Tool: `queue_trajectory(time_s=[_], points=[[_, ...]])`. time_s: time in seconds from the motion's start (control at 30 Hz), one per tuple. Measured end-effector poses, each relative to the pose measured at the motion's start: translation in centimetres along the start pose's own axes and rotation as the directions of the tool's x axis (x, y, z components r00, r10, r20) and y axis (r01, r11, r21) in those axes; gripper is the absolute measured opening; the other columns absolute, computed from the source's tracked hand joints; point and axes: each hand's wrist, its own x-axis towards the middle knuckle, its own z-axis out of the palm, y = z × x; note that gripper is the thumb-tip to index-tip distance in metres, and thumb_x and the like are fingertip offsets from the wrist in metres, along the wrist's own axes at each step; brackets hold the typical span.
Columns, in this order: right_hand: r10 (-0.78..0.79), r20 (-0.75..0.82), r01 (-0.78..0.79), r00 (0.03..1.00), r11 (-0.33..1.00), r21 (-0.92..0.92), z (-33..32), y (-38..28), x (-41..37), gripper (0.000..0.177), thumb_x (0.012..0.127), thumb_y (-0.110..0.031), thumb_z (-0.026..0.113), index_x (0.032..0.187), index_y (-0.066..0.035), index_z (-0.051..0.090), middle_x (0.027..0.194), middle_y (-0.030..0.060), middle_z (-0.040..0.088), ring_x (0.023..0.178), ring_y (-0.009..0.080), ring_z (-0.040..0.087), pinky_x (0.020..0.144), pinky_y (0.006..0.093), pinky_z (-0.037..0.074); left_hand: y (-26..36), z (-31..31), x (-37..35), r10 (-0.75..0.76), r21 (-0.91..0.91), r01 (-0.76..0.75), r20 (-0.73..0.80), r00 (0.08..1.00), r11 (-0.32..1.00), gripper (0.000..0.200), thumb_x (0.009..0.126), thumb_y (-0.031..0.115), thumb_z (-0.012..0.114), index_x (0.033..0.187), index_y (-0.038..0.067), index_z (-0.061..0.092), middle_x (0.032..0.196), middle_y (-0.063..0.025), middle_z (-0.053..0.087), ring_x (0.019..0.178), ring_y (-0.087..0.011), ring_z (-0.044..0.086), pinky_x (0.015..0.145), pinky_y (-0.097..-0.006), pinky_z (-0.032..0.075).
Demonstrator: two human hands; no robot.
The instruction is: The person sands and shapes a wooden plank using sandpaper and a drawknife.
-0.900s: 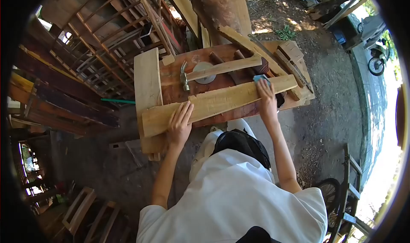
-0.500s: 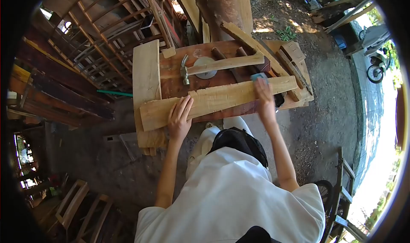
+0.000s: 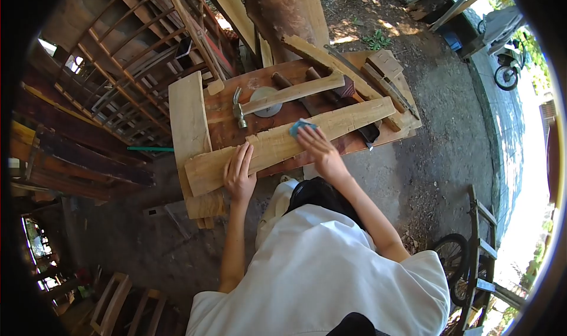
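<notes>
A long pale wooden board lies slanted across the near side of the workbench. My left hand rests on its near edge towards the left end, fingers stretched flat over the top face; the thumb is hard to make out. On the middle of the board, my right hand presses a small blue piece of sandpaper under its fingertips. Beyond the board lies a claw hammer with a wooden handle, its head to the left, over a pale round disc.
The reddish workbench top also carries a thick plank at the left, a long wooden strip at the back and a handsaw-like long tool at the right. A ladder-like frame and a wheel stand at my right.
My right hand has slid left along the board with the blue sandpaper, from near its right end to the middle. My left hand stays on the board. The view has shifted slightly.
</notes>
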Motion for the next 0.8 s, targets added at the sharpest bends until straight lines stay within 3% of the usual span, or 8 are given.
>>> queue_trajectory(time_s=[0.07, 0.2, 0.27, 0.33, 0.47, 0.63, 0.73, 0.8], points=[[0.149, -0.075, -0.161, 0.986, 0.969, -0.186, -1.9, 3.9, -1.3, 0.061, 0.078, 0.008, 0.054, 0.137, -0.002, 0.056, 0.147, 0.0139, 0.052, 0.142, 0.0299, 0.042, 0.122, 0.0467, 0.026, -0.1, 0.0, 0.0, 0.001, -0.001, -0.001, 0.002, 1.0, 1.0, 0.06, 0.075, -0.005, 0.069, 0.131, 0.013, 0.064, 0.136, 0.0006, 0.062, 0.125, -0.0201, 0.06, 0.1, -0.0355, 0.048], [0.335, -0.356, -0.46, 0.872, 0.809, -0.366, -9.3, 13.0, -3.6, 0.066, 0.078, 0.014, 0.046, 0.14, -0.007, 0.057, 0.149, 0.0154, 0.048, 0.143, 0.0302, 0.039, 0.121, 0.046, 0.029, -0.1, 0.1, -0.1, -0.003, 0.005, 0.003, -0.002, 1.0, 1.0, 0.062, 0.074, -0.005, 0.07, 0.132, 0.014, 0.064, 0.138, 0.0016, 0.061, 0.126, -0.0192, 0.059, 0.101, -0.0352, 0.048], [0.444, -0.395, -0.561, 0.804, 0.786, -0.258, -10.7, 14.9, -3.8, 0.069, 0.077, 0.016, 0.042, 0.141, -0.007, 0.056, 0.15, 0.0158, 0.046, 0.144, 0.0297, 0.038, 0.121, 0.0458, 0.027, -0.1, 0.2, -0.1, -0.005, 0.007, 0.005, -0.009, 1.0, 1.0, 0.062, 0.074, -0.004, 0.07, 0.132, 0.014, 0.064, 0.138, 0.0017, 0.061, 0.126, -0.0188, 0.059, 0.101, -0.0351, 0.047], [0.408, -0.335, -0.517, 0.849, 0.774, -0.366, -9.9, 13.6, -2.8, 0.069, 0.075, 0.018, 0.042, 0.139, -0.002, 0.055, 0.15, 0.0171, 0.047, 0.144, 0.0318, 0.037, 0.122, 0.0483, 0.023, -0.2, 0.3, -0.1, -0.003, 0.013, 0.003, -0.023, 1.0, 1.0, 0.062, 0.074, -0.004, 0.07, 0.132, 0.015, 0.064, 0.138, 0.0018, 0.061, 0.126, -0.0188, 0.059, 0.101, -0.035, 0.047], [0.211, -0.145, -0.249, 0.967, 0.907, -0.34, -3.2, 5.4, -0.4, 0.068, 0.071, 0.015, 0.047, 0.137, 0.0, 0.056, 0.148, 0.0167, 0.05, 0.143, 0.0315, 0.041, 0.121, 0.0496, 0.024, -0.2, 0.3, -0.1, 0.002, 0.029, -0.002, -0.003, 1.0, 1.0, 0.061, 0.074, -0.004, 0.069, 0.132, 0.014, 0.064, 0.137, 0.0017, 0.062, 0.125, -0.0189, 0.06, 0.101, -0.0349, 0.047], [0.068, 0.026, -0.066, 0.997, 0.996, -0.062, -0.9, 0.3, -0.3, 0.063, 0.073, 0.012, 0.053, 0.136, 0.001, 0.057, 0.146, 0.0154, 0.052, 0.142, 0.0306, 0.042, 0.12, 0.0484, 0.028, -0.2, 0.2, 0.0, 0.015, 0.037, -0.014, -0.01, 1.0, 0.999, 0.06, 0.075, -0.006, 0.067, 0.131, 0.014, 0.065, 0.136, 0.0007, 0.063, 0.124, -0.0191, 0.061, 0.1, -0.0345, 0.048], [0.151, -0.143, -0.184, 0.978, 0.948, -0.258, -4.7, 6.9, -2.0, 0.062, 0.075, 0.013, 0.054, 0.134, -0.004, 0.06, 0.145, 0.0146, 0.053, 0.14, 0.0316, 0.044, 0.121, 0.0471, 0.028, -0.3, 0.2, -0.1, 0.009, 0.03, -0.009, 0.0, 1.0, 1.0, 0.058, 0.076, -0.005, 0.067, 0.131, 0.014, 0.065, 0.135, 0.0009, 0.063, 0.123, -0.0189, 0.061, 0.1, -0.034, 0.048], [0.325, -0.27, -0.39, 0.906, 0.889, -0.24, -8.8, 11.4, -3.2, 0.067, 0.074, 0.019, 0.047, 0.136, -0.005, 0.059, 0.146, 0.0152, 0.052, 0.141, 0.0316, 0.043, 0.121, 0.0473, 0.028, -0.1, 0.3, 0.0, 0.001, 0.034, 0.0, -0.012, 1.0, 0.999, 0.057, 0.077, -0.005, 0.066, 0.131, 0.014, 0.065, 0.135, 0.0012, 0.064, 0.123, -0.0188, 0.062, 0.1, -0.0339, 0.048]])
